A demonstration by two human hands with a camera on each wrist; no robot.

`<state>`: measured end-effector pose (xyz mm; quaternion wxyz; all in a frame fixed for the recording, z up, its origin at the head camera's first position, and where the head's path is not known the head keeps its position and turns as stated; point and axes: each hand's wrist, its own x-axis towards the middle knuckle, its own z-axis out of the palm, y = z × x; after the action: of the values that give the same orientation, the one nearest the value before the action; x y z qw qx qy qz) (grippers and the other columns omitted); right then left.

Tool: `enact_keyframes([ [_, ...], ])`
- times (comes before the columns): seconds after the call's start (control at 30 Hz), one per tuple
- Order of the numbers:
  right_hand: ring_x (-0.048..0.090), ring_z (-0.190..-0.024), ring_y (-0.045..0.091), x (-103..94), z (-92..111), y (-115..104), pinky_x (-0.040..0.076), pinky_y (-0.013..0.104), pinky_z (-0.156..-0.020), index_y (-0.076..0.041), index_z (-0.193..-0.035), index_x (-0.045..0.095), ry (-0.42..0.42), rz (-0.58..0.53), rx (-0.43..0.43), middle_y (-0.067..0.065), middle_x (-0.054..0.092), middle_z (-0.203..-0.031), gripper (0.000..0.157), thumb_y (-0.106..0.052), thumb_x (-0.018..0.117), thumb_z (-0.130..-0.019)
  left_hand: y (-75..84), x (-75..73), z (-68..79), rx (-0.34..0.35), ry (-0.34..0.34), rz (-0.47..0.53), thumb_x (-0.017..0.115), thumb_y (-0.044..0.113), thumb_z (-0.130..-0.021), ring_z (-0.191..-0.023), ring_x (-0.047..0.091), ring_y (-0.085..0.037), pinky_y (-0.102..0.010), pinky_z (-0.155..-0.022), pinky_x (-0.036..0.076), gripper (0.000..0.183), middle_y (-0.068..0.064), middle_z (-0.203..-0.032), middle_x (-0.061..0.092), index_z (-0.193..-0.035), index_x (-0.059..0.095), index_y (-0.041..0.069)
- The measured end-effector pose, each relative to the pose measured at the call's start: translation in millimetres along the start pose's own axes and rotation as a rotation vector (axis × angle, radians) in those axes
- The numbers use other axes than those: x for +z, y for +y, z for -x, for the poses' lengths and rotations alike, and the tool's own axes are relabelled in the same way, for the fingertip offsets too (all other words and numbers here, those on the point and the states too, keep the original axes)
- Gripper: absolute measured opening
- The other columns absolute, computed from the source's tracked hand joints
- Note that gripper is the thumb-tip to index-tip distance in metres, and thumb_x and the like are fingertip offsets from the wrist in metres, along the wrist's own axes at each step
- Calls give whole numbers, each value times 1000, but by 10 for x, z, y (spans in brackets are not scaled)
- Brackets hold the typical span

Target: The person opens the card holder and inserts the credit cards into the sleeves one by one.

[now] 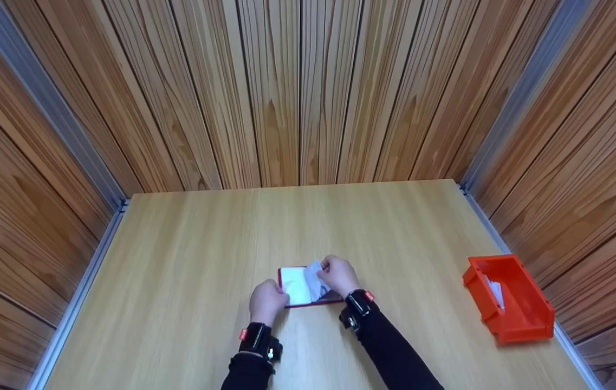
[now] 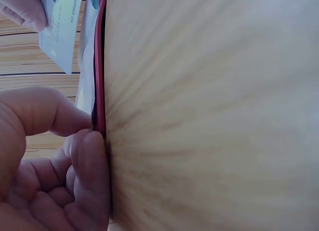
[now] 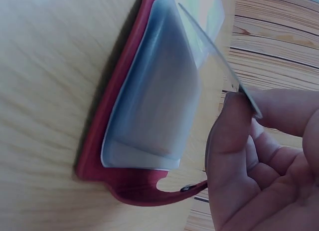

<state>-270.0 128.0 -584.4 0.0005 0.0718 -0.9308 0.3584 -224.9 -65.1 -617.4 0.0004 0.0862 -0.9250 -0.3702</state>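
A red card holder [image 1: 301, 306] lies opened out on the table between my hands. Thumb and fingers of my left hand [image 1: 267, 300] pinch its near left edge; the left wrist view shows the fingertips on the red cover [image 2: 99, 66]. My right hand [image 1: 339, 275] pinches a pale bluish card [image 2: 64, 26] with printed text and digits. Seen edge-on in the right wrist view, the card [image 3: 219, 59] is tilted above the clear plastic sleeves [image 3: 154, 101]. A red strap [image 3: 149, 197] with a metal snap curves out from the holder towards my right fingers.
An orange open bin [image 1: 527, 303] stands at the table's right side, with white cards or papers [image 1: 496, 292] inside. Wood-patterned walls [image 1: 299, 97] with metal corner posts enclose the back and sides of the wooden table [image 1: 188, 244].
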Motion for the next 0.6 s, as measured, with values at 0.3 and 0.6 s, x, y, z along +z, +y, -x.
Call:
enact_keyframes([
  [0.3,51,-67,17,42,-25,-25,44,34,-65,-6,-79,58,-9,14,27,-1,53,-71,14,-6,72,-81,9,-2,-1,-26,-8,2,66,6,-71,-58,47,-20,-33,-54,37,15,0,-63,51,-65,53,11],
  [0.6,48,-65,18,80,-52,-50,42,34,-63,-7,-75,55,-4,50,42,-1,50,-69,18,-6,72,-80,6,-3,-13,-44,-23,20,66,6,-72,-59,48,-20,-33,-56,38,15,-1,-64,52,-67,53,11],
])
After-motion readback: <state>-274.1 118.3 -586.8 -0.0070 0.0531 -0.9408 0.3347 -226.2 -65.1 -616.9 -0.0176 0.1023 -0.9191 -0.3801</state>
